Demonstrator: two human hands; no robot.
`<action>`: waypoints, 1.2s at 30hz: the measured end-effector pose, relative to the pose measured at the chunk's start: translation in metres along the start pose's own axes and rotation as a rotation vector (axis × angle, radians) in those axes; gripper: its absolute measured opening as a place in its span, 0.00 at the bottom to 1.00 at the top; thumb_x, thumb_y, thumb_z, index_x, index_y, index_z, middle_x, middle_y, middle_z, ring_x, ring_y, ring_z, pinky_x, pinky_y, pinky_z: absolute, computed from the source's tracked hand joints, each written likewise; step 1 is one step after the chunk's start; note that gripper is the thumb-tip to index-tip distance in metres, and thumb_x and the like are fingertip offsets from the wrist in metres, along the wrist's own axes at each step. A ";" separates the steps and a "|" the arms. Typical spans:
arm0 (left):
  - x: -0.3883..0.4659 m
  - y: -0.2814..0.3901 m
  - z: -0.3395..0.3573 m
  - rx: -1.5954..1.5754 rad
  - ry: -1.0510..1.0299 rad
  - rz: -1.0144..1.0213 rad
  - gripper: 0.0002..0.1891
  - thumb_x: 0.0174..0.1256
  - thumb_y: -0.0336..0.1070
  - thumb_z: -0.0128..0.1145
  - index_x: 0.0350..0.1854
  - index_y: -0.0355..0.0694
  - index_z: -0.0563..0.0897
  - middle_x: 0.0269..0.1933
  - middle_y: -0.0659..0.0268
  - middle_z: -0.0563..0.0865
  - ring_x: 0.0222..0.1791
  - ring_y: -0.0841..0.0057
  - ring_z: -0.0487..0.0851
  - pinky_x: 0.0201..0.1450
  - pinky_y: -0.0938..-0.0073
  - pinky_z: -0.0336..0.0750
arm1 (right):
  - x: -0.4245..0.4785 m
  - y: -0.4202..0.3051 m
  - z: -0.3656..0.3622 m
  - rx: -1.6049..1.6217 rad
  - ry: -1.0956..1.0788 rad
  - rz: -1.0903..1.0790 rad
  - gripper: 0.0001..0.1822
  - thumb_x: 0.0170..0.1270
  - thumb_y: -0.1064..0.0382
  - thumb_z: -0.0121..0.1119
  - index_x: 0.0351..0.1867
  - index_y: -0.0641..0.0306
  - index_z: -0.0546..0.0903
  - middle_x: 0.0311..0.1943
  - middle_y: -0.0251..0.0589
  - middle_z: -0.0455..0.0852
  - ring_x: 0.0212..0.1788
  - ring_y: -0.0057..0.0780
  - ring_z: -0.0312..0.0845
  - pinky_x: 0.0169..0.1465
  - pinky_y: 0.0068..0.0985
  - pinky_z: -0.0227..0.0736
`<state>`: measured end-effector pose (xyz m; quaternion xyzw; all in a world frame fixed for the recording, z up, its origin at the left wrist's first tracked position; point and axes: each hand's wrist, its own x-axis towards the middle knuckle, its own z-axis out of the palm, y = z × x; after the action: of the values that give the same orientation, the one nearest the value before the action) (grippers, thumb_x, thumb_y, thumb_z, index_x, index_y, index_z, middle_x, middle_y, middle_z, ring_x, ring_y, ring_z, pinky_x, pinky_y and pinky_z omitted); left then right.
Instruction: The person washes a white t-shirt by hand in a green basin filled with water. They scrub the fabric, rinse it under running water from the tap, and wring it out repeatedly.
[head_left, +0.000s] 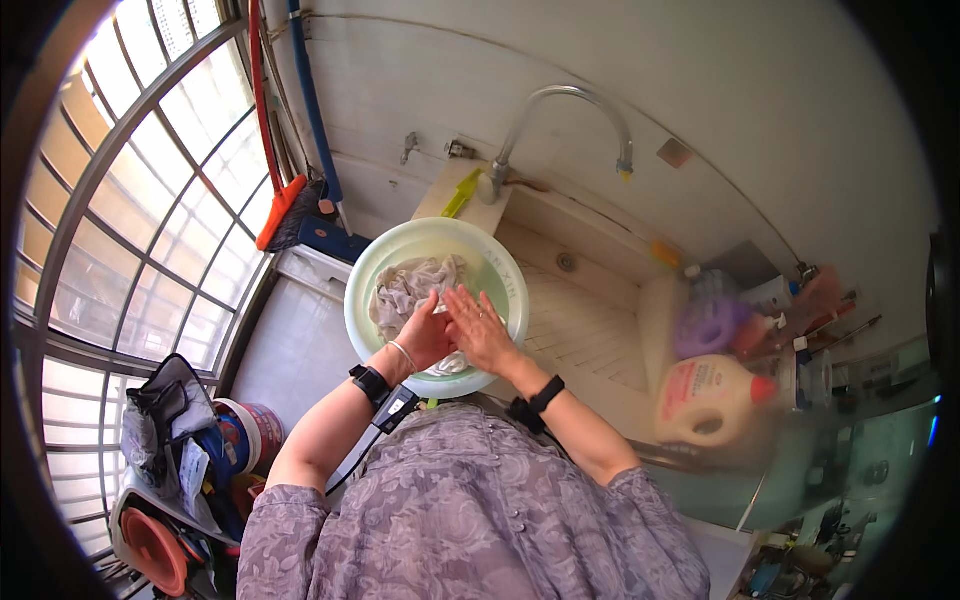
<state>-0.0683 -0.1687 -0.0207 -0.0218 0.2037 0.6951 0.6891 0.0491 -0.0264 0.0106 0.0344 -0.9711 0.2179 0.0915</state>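
My left hand and my right hand meet over a pale green plastic basin that bears writing on its rim. The left thumb points up, and its other fingers go under the right hand. My right fingers lie nearly straight, with the back of the hand facing up and a ring on one finger. Beige wet cloth is heaped in the basin, beyond and left of the hands. White cloth shows just below them. My palms are hidden, so whether they grip any cloth is unclear.
The basin stands at the left edge of a beige sink with a ribbed washboard slope. A curved metal faucet arches above. A yellow-green brush lies behind the basin. Detergent jugs line the right side; a barred window is left.
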 end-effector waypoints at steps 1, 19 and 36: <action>0.001 0.001 0.001 0.045 -0.008 -0.037 0.37 0.69 0.68 0.41 0.59 0.35 0.74 0.57 0.61 0.81 0.57 0.69 0.78 0.63 0.67 0.67 | 0.008 0.009 0.000 0.038 -0.003 0.040 0.30 0.74 0.47 0.42 0.72 0.58 0.61 0.73 0.41 0.59 0.77 0.40 0.46 0.75 0.45 0.40; -0.001 0.001 0.040 0.421 0.195 0.303 0.10 0.72 0.40 0.55 0.44 0.38 0.82 0.40 0.69 0.86 0.39 0.82 0.82 0.46 0.80 0.76 | -0.004 0.030 -0.043 0.851 -0.020 0.490 0.19 0.73 0.50 0.52 0.36 0.66 0.79 0.27 0.29 0.79 0.31 0.15 0.70 0.37 0.20 0.68; 0.036 -0.036 0.033 0.526 0.508 0.519 0.17 0.75 0.49 0.46 0.38 0.42 0.82 0.34 0.72 0.83 0.33 0.81 0.78 0.35 0.76 0.72 | 0.035 0.004 0.011 0.196 0.339 0.544 0.17 0.70 0.51 0.49 0.29 0.58 0.79 0.26 0.50 0.84 0.28 0.52 0.81 0.33 0.45 0.74</action>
<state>-0.0266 -0.1253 -0.0105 0.0360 0.5350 0.7422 0.4020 0.0122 -0.0280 0.0059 -0.2543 -0.8900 0.3294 0.1864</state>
